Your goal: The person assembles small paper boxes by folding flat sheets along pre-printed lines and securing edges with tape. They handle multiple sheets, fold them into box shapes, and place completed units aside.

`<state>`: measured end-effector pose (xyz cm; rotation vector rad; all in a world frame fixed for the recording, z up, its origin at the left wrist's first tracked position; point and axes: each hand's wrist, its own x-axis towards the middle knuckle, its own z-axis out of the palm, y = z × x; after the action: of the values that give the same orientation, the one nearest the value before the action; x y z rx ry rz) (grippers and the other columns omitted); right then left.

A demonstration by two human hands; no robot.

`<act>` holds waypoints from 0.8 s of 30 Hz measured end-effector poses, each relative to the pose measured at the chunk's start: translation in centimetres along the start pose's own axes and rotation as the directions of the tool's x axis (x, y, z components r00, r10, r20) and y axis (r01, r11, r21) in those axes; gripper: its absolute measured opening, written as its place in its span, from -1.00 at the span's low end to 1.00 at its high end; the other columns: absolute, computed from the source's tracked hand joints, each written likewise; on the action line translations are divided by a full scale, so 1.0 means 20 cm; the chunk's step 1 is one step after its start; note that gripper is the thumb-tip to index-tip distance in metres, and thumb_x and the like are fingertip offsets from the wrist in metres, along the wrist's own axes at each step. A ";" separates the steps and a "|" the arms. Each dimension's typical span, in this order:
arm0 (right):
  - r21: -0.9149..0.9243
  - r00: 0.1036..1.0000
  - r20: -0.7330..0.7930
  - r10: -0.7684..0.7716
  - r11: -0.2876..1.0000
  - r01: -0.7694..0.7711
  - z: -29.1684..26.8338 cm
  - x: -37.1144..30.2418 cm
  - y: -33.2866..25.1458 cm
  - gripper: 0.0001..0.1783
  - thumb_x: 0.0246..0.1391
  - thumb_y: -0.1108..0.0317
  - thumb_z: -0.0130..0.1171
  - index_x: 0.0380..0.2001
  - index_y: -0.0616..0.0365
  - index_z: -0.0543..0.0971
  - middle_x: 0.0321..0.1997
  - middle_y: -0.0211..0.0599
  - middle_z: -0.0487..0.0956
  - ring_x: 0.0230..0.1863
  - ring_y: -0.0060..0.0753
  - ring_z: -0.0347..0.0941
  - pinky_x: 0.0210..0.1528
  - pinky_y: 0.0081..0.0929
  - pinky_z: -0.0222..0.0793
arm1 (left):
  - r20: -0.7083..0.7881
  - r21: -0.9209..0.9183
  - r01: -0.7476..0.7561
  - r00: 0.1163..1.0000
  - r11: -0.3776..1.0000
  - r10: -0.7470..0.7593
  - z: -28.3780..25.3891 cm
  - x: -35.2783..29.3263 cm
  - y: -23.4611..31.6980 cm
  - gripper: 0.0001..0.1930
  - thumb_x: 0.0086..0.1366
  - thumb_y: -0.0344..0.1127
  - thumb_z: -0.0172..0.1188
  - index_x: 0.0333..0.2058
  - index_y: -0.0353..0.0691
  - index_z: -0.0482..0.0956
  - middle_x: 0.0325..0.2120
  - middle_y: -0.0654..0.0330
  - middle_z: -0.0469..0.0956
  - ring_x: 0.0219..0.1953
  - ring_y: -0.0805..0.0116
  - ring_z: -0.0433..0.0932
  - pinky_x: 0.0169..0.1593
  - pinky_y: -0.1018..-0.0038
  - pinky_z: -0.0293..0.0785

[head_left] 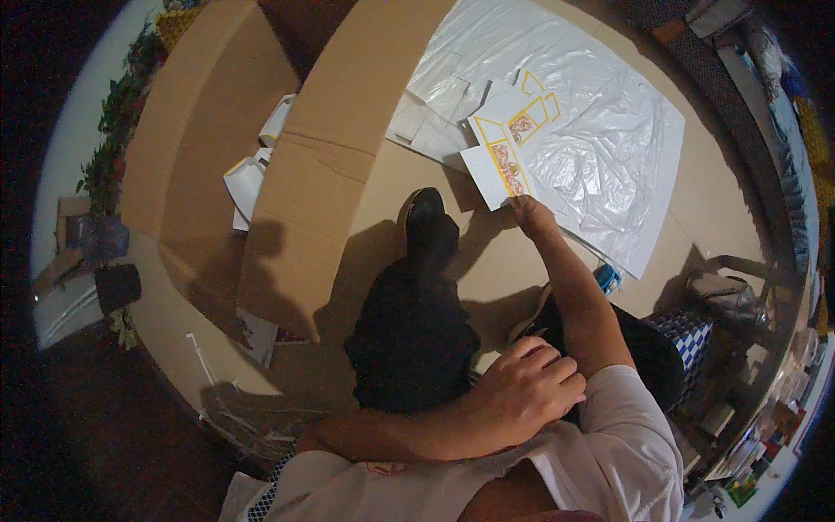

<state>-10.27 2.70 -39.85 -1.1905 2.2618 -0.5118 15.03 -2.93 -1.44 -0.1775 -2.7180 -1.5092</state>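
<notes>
Card blank (511, 139): a flat white piece with yellow borders and red-brown printed pictures; it lies over the near left part of the plastic-covered white stack (617, 130), and its lower corner is at your right hand (531, 216).
Printing on the blank: small marks are visible beside the pictures, but they are too small to read with certainty.
Right grip: your thumb and fingers are closed on the lower corner of the blank; the fingers under it are hidden.
Left hand (532, 383): it is bent across your body, near your right sleeve (622, 404), with the fingers curled; whether it grips something, I cannot tell, because the palm is turned away.
Plastic film: its bright reflections make the surface of the stack difficult to see.
Big brown carton (335, 130): it stands open at your left, and the top edge of the picture cuts it.
White cartons (247, 187): they are inside the big carton, partly hidden by its flap.
Blue object (607, 277): it is beside your right forearm, mostly covered, so its kind is unclear.
Right rim: shelf goods (770, 426) are there, small and blurred; their labels are not readable.
</notes>
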 end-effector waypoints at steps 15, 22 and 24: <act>-0.230 0.984 -0.152 0.096 0.964 -0.129 0.04 0.00 -0.07 -0.39 -0.06 0.26 0.21 0.10 0.10 0.31 -0.04 -0.12 0.40 -0.01 0.02 0.39 -0.09 -0.15 0.47 | 0.044 0.131 -0.057 0.998 0.990 0.052 -0.01 0.06 -0.02 -0.80 0.08 -0.25 0.07 -0.31 -0.14 0.50 -0.33 0.25 0.46 -0.12 0.30 0.48 0.08 0.30 0.36; -0.373 0.974 -0.161 -0.160 0.924 0.090 -0.05 -0.03 -0.03 -0.81 0.01 0.29 0.11 -0.28 0.07 0.49 -0.40 -0.23 0.53 -0.38 -0.10 0.53 -0.40 -0.18 0.49 | 0.047 0.032 -0.046 0.998 0.998 0.045 -0.02 0.04 0.00 -0.81 0.12 -0.25 0.12 -0.29 -0.16 0.52 -0.34 0.24 0.47 -0.14 0.29 0.49 0.06 0.30 0.36; -0.380 0.937 -0.274 -0.218 0.919 0.103 -0.17 -0.04 -0.06 -0.90 0.03 0.31 0.08 -0.38 0.05 0.50 -0.49 -0.24 0.53 -0.49 -0.11 0.53 -0.49 -0.17 0.47 | 0.059 -0.063 -0.018 0.998 0.998 0.022 -0.03 0.04 -0.01 -0.81 0.15 -0.25 0.16 -0.27 -0.17 0.52 -0.33 0.21 0.48 -0.15 0.27 0.49 0.05 0.29 0.36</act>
<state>-11.18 3.05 -36.27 -1.5872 2.6208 -0.3747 14.12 -3.37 -1.17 -0.2546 -2.7074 -1.6100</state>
